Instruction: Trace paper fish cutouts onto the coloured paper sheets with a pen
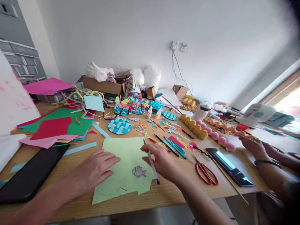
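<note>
A sheet of light green paper (124, 150) lies on the wooden table, with a notched lower right edge. On its lower left is a pencil-like outline of a fish (110, 187). A small grey fish (139, 171) with dark markings lies or is drawn on the right half; I cannot tell which. My left hand (99, 167) rests on the sheet's left side, fingers stretched out and holding nothing. Over the right edge, my right hand (159, 159) holds a slim pen (152, 164) with a clear barrel, its dark end pointing down toward me.
Left are a black phone (35, 172) and stacked coloured paper (51, 128). Red-handled scissors (206, 172), another phone (229, 167) and a wooden stick (231, 182) lie right. Behind are a blue patterned oval (119, 125), glue bottles (149, 112) and egg-carton strips (194, 126). Another person's hand (254, 147) works far right.
</note>
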Tool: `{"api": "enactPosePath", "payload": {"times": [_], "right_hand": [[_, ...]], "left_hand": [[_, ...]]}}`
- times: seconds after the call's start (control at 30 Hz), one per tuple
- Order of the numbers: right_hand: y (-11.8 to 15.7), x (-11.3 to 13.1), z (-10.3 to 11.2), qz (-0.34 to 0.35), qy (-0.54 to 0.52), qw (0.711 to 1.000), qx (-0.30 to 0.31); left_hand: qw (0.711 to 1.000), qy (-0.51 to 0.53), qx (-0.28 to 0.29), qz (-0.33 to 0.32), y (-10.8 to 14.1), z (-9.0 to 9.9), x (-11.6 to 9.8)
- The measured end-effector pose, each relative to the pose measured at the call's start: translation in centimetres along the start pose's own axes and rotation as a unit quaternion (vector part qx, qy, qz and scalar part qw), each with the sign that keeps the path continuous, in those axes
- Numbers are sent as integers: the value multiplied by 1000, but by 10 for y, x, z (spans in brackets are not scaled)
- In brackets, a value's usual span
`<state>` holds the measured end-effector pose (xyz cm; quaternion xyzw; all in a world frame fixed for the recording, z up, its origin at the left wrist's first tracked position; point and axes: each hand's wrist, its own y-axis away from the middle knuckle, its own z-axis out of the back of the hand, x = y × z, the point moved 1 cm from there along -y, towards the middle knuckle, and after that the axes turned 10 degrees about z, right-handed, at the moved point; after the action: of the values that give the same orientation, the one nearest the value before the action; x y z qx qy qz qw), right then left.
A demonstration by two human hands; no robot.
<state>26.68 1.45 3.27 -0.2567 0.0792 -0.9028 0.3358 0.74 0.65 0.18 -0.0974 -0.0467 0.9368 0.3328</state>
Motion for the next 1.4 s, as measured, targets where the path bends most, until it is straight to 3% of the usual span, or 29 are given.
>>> {"api": "enactPosePath", "payload": {"times": [0.1,0.2,0.47,0.73,0.93,1.4], "right_hand": [[-31,-19,12,-51,65,997,-9],[-64,-45,16,-74,144,987,20],[-142,-121,-4,-113,171,977,62],[-193,-155,-38,-132,168,972,96],[-208,-170,-47,-148,169,967,120],[-200,-182,-38,-120,154,972,127]], "left_hand": [[1000,1,-2,-10,-24,17,-16],[999,9,-25,-30,-39,22,-24],[972,69,-208,-81,-48,-9,-10],[961,109,-240,-85,-51,-20,-6],[961,122,-237,-77,-50,-22,-5],[961,131,-229,-85,-51,-20,-5]]}}
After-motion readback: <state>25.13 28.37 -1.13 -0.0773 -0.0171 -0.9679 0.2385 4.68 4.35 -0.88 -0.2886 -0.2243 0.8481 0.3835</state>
